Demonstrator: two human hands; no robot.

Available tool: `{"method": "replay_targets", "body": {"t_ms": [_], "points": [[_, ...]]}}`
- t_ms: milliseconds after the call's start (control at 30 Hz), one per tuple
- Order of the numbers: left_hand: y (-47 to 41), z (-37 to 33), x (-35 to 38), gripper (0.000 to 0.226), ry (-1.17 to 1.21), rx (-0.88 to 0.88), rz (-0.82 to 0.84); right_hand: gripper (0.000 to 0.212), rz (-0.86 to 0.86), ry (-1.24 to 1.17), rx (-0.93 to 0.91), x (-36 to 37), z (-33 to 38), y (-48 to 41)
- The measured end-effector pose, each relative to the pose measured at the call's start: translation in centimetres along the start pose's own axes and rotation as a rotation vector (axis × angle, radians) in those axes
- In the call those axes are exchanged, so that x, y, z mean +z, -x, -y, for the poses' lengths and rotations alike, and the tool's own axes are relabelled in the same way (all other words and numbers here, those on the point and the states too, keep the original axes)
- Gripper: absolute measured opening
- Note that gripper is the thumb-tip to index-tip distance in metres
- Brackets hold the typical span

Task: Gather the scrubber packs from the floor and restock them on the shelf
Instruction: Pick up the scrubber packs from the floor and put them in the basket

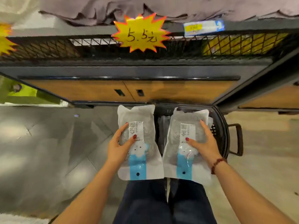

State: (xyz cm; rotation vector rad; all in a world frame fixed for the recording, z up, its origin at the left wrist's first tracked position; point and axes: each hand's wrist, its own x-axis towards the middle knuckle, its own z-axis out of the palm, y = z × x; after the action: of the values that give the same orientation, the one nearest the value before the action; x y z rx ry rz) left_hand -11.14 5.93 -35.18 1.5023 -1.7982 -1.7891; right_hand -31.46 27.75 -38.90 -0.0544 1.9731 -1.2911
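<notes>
Holding a pack in each hand, we face the shelf (129, 71). Our left hand (119, 145) grips the left pack (142, 117), thumb on top. Our right hand (204, 145) grips the right pack (182, 125) the same way. Both packs are up above our legs (161, 201), close side by side. A dark basket (224, 126) sits on the floor (48, 143) under the right pack. A yellow tag (140, 32) hangs on the shelf.

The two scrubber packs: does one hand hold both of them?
No, the left hand holds the left pack, the right hand the right pack.
</notes>
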Motion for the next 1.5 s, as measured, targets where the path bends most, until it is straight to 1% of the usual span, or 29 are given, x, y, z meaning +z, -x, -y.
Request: {"method": "replay_targets", "body": {"t_ms": [100, 233, 300, 400, 467, 533, 633, 700, 767, 833, 900, 933, 1033, 1133, 1167, 1200, 1233, 1267, 1300, 1333, 1433, 1500], "points": [[-2.3, 3.1, 2.1, 0.047, -0.011, -0.03, 0.02, 0.089, -0.055, -0.015, 0.048, 0.9, -3.6, -2.6], [-5.2, 8.0, 4.8, 0.044, -0.046, -0.038, -0.01, 0.088, -0.13, 0.001, 0.092, 1.8, -8.6, -6.7], [-6.5, 10.5, 5.8, 0.045, -0.011, -0.061, -0.031, 0.089, -0.134, 0.021, 0.1, 2.3, -11.0, -8.9], [-8.0, 13.8, 7.1, 0.047, 0.028, -0.087, -0.06, 0.091, -0.092, 0.056, 0.067, 3.6, -14.1, -12.0], [-8.8, 15.5, 7.7, 0.048, 0.051, -0.095, -0.068, 0.092, -0.025, 0.105, 0.054, 4.9, -15.6, -13.8], [-9.6, 16.9, 8.1, 0.05, 0.03, -0.085, -0.048, 0.092, 0.04, 0.158, 0.033, 6.3, -16.5, -15.4], [-11.0, 18.7, 8.4, 0.048, -0.024, -0.079, -0.078, 0.092, 0.074, 0.173, 0.008, 8.0, -17.9, -17.5], [-11.5, 19.3, 8.5, 0.05, -0.038, -0.075, -0.086, 0.096, 0.076, 0.242, 0.004, 8.7, -19.1, -18.5], [-11.7, 19.7, 8.6, 0.054, -0.036, -0.066, -0.083, 0.101, 0.051, 0.439, -0.014, 9.1, -19.7, -19.3], [-11.7, 19.9, 8.8, 0.054, -0.019, -0.053, -0.067, 0.1, 0.037, 0.61, 0.044, 9.4, -19.6, -19.4], [-11.6, 19.9, 9.1, 0.049, -0.007, -0.04, -0.037, 0.098, 0.024, 0.697, 0.077, 9.8, -19.6, -19.2], [-11.5, 19.8, 9.3, 0.049, -0.013, -0.033, -0.024, 0.097, 0.013, 0.698, 0.08, 9.8, -19.5, -18.9], [-11.3, 19.2, 10.1, 0.05, -0.015, -0.045, 0.018, 0.085, 0.007, 0.633, 0.132, 9.1, -19.0, -18.3], [-10.9, 18.4, 11.3, 0.052, 0.045, -0.098, 0.093, 0.062, -0.054, 0.455, 0.155, 7.9, -17.2, -17.0], [-10.8, 18.1, 12.0, 0.052, 0.053, -0.108, 0.12, 0.053, -0.062, 0.349, 0.143, 7.4, -16.2, -16.2], [-10.6, 17.7, 12.7, 0.053, 0.049, -0.106, 0.147, 0.043, -0.048, 0.2, 0.175, 6.9, -15.2, -15.3], [-10.5, 17.2, 13.5, 0.054, 0.048, -0.095, 0.181, 0.033, 0.003, 0.034, 0.231, 6.5, -14.2, -14.2], [-10.4, 16.8, 14.6, 0.057, 0.047, -0.087, 0.229, 0.025, 0.051, -0.081, 0.264, 5.8, -13.9, -13.4], [-10.3, 16.6, 15.7, 0.06, 0.055, -0.081, 0.29, 0.024, 0.079, -0.146, 0.258, 5.1, -13.8, -12.6], [-10.2, 16.5, 16.9, 0.065, 0.056, -0.073, 0.353, 0.029, 0.079, -0.147, 0.231, 4.2, -14.2, -11.9], [-9.7, 16.3, 20.7, 0.084, 0.024, -0.068, 0.536, 0.054, -0.02, -0.172, 0.19, 1.5, -15.0, -11.2], [-9.7, 16.4, 22.9, 0.086, -0.066, -0.021, 0.615, 0.063, -0.088, -0.13, 0.145, -0.5, -16.3, -11.6]]}}
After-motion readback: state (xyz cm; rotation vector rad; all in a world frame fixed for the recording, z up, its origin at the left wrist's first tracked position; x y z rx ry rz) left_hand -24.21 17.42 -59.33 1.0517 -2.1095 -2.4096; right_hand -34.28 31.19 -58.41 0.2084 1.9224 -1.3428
